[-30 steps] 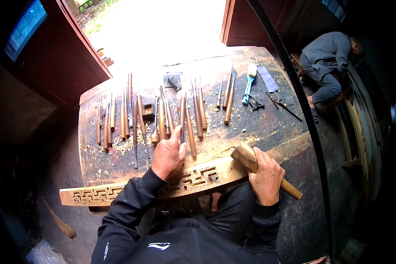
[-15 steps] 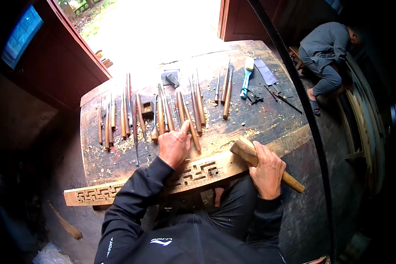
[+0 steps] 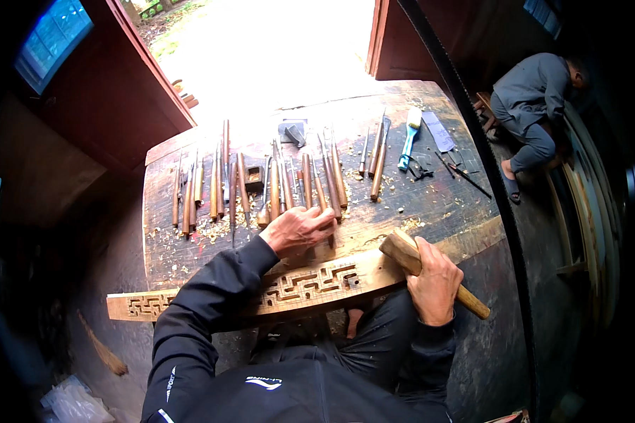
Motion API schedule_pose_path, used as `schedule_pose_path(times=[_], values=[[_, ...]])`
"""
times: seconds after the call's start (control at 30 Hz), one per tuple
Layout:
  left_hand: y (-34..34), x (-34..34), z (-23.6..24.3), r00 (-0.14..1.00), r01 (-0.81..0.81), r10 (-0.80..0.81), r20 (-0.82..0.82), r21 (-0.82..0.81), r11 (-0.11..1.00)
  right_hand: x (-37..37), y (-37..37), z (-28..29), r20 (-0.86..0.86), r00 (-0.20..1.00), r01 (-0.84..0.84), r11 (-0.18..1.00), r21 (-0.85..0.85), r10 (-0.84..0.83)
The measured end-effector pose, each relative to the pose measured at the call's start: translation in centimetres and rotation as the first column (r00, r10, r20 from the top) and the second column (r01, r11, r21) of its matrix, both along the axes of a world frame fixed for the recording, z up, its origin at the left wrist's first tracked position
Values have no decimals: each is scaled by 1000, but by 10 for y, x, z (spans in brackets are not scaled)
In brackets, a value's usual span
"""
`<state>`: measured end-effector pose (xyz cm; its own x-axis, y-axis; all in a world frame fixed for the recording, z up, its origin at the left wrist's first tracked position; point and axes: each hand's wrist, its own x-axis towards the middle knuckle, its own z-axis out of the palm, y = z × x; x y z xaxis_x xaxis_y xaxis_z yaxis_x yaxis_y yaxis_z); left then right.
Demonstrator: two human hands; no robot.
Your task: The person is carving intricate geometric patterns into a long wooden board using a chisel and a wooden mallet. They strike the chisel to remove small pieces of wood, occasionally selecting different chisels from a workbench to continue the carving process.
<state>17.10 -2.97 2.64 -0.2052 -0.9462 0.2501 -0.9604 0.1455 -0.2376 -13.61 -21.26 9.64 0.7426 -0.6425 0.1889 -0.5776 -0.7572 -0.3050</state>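
**Left hand swings rightward over the tool handles; mallet stays in the right**

Since the earlier frame, the outstretched forefinger has folded in, and the fingers now curl toward the right.

Nearest is a black long-sleeved jacket (image 3: 300, 402), with a white logo and lettering (image 3: 263, 383) on the chest and smaller white lettering (image 3: 170, 386) on the left sleeve.

To the right, the right hand (image 3: 434, 287) lies back upward, its grip closed around a pale brown wooden mallet (image 3: 402, 252). The mallet's thick head points up and left; the handle's end sticks out below the hand.

Along the near edge of the worktop (image 3: 448, 208), just in front of the lap, lies a long, pale wooden plank (image 3: 317, 284) carved with an angular fretwork pattern. The left forearm crosses above it, hiding its middle, and the mallet head overlaps its right end.

Just beyond the plank, the left hand (image 3: 300, 230) is bent at the wrist, back upward, over the lower ends of brown wooden-handled carving tools (image 3: 305, 182). One handle end shows beneath the fingers; whether the grip has closed on it, I cannot tell.

Farther off lie a blue-and-white brush (image 3: 408, 144) and a pale lilac card (image 3: 438, 132), any marks on it too small to read.
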Motion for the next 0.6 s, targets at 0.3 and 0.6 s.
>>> schedule_pose_path(times=[0.3,0.6], values=[[11,13,70,666,-385,-383,-641,-734,559,-3,-2,-3,-41,999,20,999,-34,-22],[69,64,72,414,-774,-255,-874,-486,405,8,4,0,-26,1000,2,1000,-26,-2]])
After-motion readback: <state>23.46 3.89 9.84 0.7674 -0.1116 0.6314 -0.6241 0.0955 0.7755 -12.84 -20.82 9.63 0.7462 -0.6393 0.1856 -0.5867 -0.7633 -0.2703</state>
